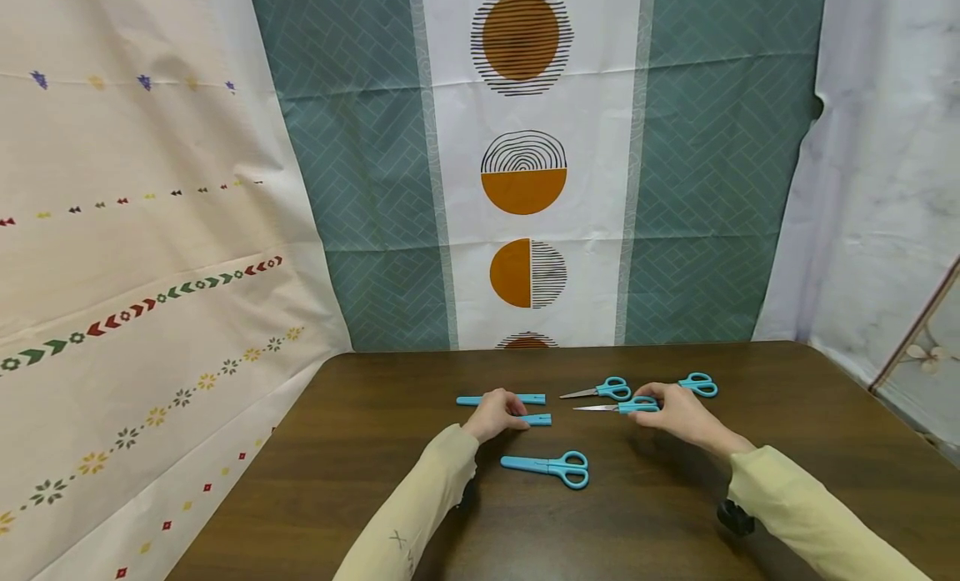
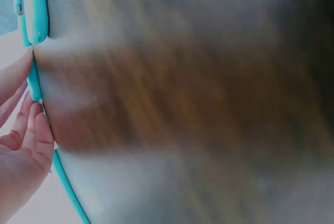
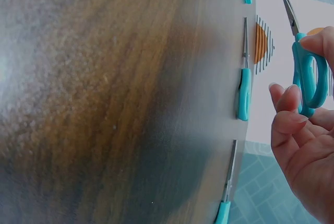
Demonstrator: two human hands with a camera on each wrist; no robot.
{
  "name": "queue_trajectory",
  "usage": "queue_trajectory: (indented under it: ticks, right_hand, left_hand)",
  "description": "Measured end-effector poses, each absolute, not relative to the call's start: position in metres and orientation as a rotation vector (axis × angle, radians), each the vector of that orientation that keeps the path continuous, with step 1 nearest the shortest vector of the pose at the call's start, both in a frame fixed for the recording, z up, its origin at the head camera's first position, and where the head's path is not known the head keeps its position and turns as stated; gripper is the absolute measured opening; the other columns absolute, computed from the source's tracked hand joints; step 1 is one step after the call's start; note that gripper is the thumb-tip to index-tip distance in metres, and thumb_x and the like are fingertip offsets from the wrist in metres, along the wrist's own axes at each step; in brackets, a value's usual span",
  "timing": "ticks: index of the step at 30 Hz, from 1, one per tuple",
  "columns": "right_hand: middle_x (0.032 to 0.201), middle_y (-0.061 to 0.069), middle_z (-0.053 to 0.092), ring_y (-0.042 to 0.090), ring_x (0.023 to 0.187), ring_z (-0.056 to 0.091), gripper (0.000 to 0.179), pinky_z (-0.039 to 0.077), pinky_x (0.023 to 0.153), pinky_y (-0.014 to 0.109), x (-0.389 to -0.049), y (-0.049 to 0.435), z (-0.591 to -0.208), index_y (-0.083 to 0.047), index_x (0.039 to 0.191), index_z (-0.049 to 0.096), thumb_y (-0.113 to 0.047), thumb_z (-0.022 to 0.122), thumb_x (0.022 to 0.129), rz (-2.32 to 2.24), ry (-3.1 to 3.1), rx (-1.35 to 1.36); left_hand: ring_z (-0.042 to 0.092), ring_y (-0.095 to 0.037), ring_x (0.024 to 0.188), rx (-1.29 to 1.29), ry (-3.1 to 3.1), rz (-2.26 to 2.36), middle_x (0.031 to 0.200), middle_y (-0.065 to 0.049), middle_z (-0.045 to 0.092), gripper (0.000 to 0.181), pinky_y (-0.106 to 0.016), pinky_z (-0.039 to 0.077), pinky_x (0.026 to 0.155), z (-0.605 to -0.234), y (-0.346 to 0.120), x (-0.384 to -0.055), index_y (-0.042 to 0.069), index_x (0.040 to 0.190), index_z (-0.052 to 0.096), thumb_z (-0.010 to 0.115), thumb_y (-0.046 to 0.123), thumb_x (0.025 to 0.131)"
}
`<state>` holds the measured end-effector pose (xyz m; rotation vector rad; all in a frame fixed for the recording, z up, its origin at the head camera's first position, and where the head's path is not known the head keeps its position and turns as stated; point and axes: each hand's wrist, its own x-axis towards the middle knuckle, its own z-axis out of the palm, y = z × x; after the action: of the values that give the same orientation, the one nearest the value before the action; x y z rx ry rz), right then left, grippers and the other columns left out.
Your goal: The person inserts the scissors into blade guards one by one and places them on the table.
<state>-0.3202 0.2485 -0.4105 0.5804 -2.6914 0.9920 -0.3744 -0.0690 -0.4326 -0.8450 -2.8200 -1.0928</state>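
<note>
My right hand [image 1: 675,414] holds a pair of scissors [image 1: 628,406] by its light-blue handles, bare blades pointing left. In the right wrist view, the thumb presses the handles of these scissors [image 3: 303,70], which are raised off the table. My left hand [image 1: 495,415] pinches a light-blue blade cover [image 1: 538,420] on the table, its left part hidden by the fingers. Just behind lies a second blade cover [image 1: 472,401]. Nearer the front, a third pair of scissors [image 1: 558,466] has its blades inside a cover.
Another uncovered pair of scissors [image 1: 613,388] lies behind the held one. Farther right is one more pair of scissors [image 1: 699,385], its blades hidden behind my right hand. The brown table [image 1: 337,481] ends at a patterned curtain [image 1: 390,298].
</note>
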Motion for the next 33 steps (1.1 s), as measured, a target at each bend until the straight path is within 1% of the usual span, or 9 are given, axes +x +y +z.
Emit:
queue_trajectory:
  ticks: [5, 10, 13, 18, 23, 26, 29, 33]
  right_hand:
    - [0.079, -0.001, 0.059, 0.014, 0.062, 0.047, 0.031, 0.041, 0.053, 0.028, -0.320, 0.248, -0.410, 0.001, 0.096, 0.062, -0.022, 0.072, 0.076, 0.987, -2.697, 0.575]
    - [0.079, -0.001, 0.059, 0.014, 0.062, 0.047, 0.031, 0.041, 0.052, 0.028, -0.320, 0.248, -0.410, 0.000, 0.096, 0.063, -0.021, 0.072, 0.076, 0.993, -2.697, 0.562]
    - [0.079, -0.001, 0.059, 0.014, 0.061, 0.047, 0.030, 0.041, 0.052, 0.028, -0.320, 0.248, -0.409, -0.001, 0.095, 0.063, -0.022, 0.073, 0.076, 0.991, -2.692, 0.558]
    - [0.081, 0.000, 0.060, 0.015, 0.063, 0.047, 0.031, 0.041, 0.053, 0.029, -0.319, 0.248, -0.409, 0.000, 0.096, 0.063, -0.022, 0.073, 0.076, 0.993, -2.689, 0.559]
    - [0.084, 0.001, 0.061, 0.015, 0.065, 0.048, 0.033, 0.042, 0.054, 0.030, -0.320, 0.247, -0.409, 0.001, 0.097, 0.063, -0.023, 0.073, 0.076, 0.991, -2.688, 0.561]
    - [0.085, 0.002, 0.061, 0.015, 0.066, 0.048, 0.035, 0.042, 0.055, 0.030, -0.320, 0.247, -0.409, 0.001, 0.098, 0.063, -0.024, 0.072, 0.076, 0.984, -2.689, 0.562]
    - [0.085, 0.002, 0.061, 0.015, 0.065, 0.047, 0.037, 0.041, 0.054, 0.030, -0.320, 0.247, -0.409, 0.002, 0.098, 0.062, -0.026, 0.072, 0.077, 0.975, -2.691, 0.564]
    - [0.085, 0.002, 0.061, 0.015, 0.064, 0.046, 0.038, 0.041, 0.054, 0.030, -0.320, 0.246, -0.408, 0.003, 0.098, 0.062, -0.026, 0.072, 0.077, 0.976, -2.691, 0.566]
  left_hand:
    - [0.051, -0.010, 0.065, -0.846, -2.811, -1.124, 0.073, 0.003, 0.056, 0.011, -0.023, 0.043, 0.059, -0.434, -0.069, -0.375, 0.003, 0.080, 0.067, 0.075, 0.009, 0.075]
    - [0.053, -0.009, 0.066, -0.848, -2.780, -1.198, 0.073, 0.004, 0.058, 0.012, -0.024, 0.044, 0.060, -0.434, -0.070, -0.374, 0.004, 0.082, 0.066, 0.074, 0.010, 0.076]
    - [0.055, -0.012, 0.066, -0.859, -2.756, -1.258, 0.075, 0.004, 0.060, 0.012, -0.024, 0.045, 0.059, -0.434, -0.071, -0.375, 0.003, 0.085, 0.067, 0.072, 0.010, 0.077]
    - [0.058, -0.022, 0.062, -0.910, -2.735, -1.345, 0.079, 0.000, 0.063, 0.014, -0.027, 0.048, 0.055, -0.431, -0.071, -0.374, 0.000, 0.092, 0.068, 0.069, 0.008, 0.080]
    - [0.057, -0.020, 0.062, -0.933, -2.718, -1.361, 0.084, -0.002, 0.064, 0.016, -0.029, 0.048, 0.054, -0.428, -0.074, -0.371, 0.000, 0.095, 0.068, 0.068, 0.009, 0.082]
    - [0.057, -0.022, 0.062, -0.926, -2.700, -1.373, 0.086, -0.002, 0.064, 0.017, -0.029, 0.048, 0.054, -0.427, -0.076, -0.370, 0.000, 0.097, 0.068, 0.067, 0.010, 0.083]
    - [0.057, -0.026, 0.060, -0.922, -2.689, -1.389, 0.082, -0.003, 0.064, 0.018, -0.030, 0.048, 0.052, -0.426, -0.078, -0.370, 0.001, 0.098, 0.068, 0.067, 0.011, 0.083]
    - [0.053, -0.025, 0.051, -0.941, -2.672, -1.449, 0.066, -0.008, 0.061, 0.019, -0.030, 0.046, 0.048, -0.426, -0.082, -0.371, 0.001, 0.100, 0.067, 0.066, 0.012, 0.084]
